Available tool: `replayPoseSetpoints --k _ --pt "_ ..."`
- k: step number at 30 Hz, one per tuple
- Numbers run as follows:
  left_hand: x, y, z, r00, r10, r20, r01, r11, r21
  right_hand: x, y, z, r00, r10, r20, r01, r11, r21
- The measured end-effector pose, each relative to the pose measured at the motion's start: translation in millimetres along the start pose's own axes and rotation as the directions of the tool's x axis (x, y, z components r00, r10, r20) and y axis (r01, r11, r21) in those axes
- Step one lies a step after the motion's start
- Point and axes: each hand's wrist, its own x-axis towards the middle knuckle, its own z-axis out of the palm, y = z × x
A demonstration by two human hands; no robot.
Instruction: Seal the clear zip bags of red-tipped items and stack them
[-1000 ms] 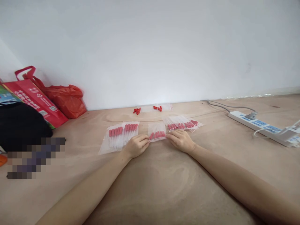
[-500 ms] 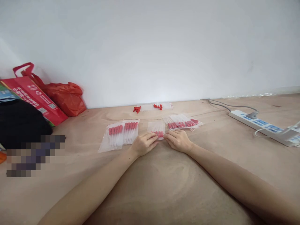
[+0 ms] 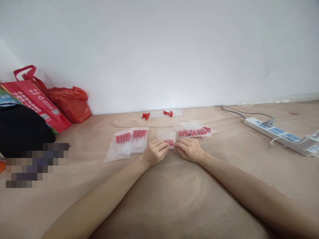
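Between my hands a clear plastic bag lies on the wooden table, with several red-ended thin items inside, their red ends toward me. My left hand pinches the bag's near left edge, fingers closed. At the near right edge, the fingers of my right hand are also closed on it. My fingers partly cover the red ends. To the left lie two filled bags, slightly overlapping, red ends pointing away from me. Just beyond my right hand is a stack of similar filled bags.
Near the wall lie loose red pieces and flat clear bags with more red pieces. A white power strip with plugs and cables sits at right. Red bags and a black bag stand at left.
My left hand has shifted slightly to the right along the bag's near edge. My right hand stays almost where it was, and the other bags have not moved.
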Motion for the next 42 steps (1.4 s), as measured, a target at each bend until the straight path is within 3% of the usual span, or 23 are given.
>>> replayPoseSetpoints --k 5,12,21,29,35,42 --pt "0.0 -0.8 0.3 1.0 0.02 -0.004 -0.02 1.0 -0.011 -0.7 0.9 0.8 0.996 -0.067 -0.056 0.067 0.998 -0.006" --pt "2.1 1.0 -1.9 0.998 0.056 0.009 -0.056 0.998 0.008 0.5 -0.7 0.1 0.998 -0.054 -0.039 0.055 0.998 0.01" --pt "0.5 -0.1 -2.2 0.997 0.068 0.022 -0.068 0.998 -0.002 1.0 -3.6 0.7 0.993 -0.067 -0.098 0.068 0.998 0.012" --pt "-6.4 -5.8 -0.5 1.0 -0.007 -0.004 0.007 1.0 0.019 -2.0 3.1 1.1 0.996 0.079 -0.042 -0.075 0.993 0.092" --pt "-5.3 -6.0 -2.6 0.999 0.032 0.001 -0.032 0.999 0.016 -2.0 2.4 2.5 0.995 0.045 -0.092 -0.038 0.996 0.084" --pt "-3.5 -4.3 -1.2 1.0 0.009 -0.011 -0.009 1.0 -0.016 -1.2 -0.2 3.1 0.998 0.042 -0.046 -0.037 0.994 0.103"
